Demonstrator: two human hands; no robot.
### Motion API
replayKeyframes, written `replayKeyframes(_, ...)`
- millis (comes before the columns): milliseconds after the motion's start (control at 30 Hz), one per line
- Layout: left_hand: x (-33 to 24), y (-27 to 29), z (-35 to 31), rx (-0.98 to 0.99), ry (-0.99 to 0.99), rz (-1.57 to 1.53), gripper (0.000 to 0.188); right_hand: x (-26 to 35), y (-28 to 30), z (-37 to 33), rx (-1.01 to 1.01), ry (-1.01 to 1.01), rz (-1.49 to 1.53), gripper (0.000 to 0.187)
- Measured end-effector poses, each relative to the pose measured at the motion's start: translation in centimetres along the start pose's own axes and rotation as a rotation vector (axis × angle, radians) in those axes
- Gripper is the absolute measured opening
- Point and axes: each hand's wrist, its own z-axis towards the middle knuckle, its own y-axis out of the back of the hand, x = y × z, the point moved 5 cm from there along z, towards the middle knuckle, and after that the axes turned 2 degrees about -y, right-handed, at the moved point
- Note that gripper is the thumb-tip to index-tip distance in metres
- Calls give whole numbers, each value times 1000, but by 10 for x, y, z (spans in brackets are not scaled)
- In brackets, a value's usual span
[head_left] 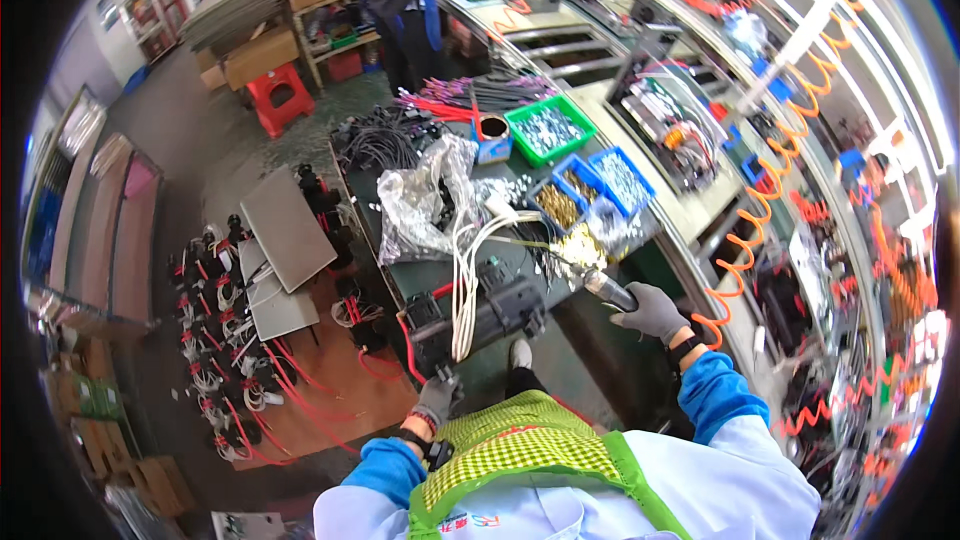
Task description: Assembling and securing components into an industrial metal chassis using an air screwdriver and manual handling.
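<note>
My right hand (652,314), in a grey glove, is wrapped round a power screwdriver (608,290) with a dark grip. The tool's thin shaft points left toward the table edge, over scattered small metal parts (578,248). A black, elongated assembly (480,322) with white cables (467,285) and a red tube lies along the near edge of the table. My left hand (437,398), also gloved in grey, is closed on the near left end of this assembly. Its fingers are partly hidden.
Screws fill a green bin (548,132) and blue bins (620,182). Clear plastic bags (425,202) and black cables (385,140) cover the table. Orange coiled hoses (765,195) hang at right. More black assemblies (225,315) stand on the floor at left. A person (400,10) stands beyond the table.
</note>
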Motion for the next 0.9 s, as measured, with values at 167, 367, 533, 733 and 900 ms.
replayKeyframes(167, -22, -14, -15, -417, -47, 443, 22, -12, 41, 146, 80, 258, -162, 50)
replayKeyframes(367, -4, -5, -3, -658, -4, 535, 39, 18, 39, 277, 181, 466, -314, 54)
replayKeyframes(533, 39, 28, -3, -541, 41, 840, 56, 72, 15, 341, 247, 633, -299, 60)
replayKeyframes(733, -91, -35, -126, -623, 168, 800, 54, 79, 11, 355, 178, 585, -390, 62)
replayKeyframes(900, -134, -29, -165, -601, 1, 896, 49, 76, 2, 331, -47, 523, -572, 78)
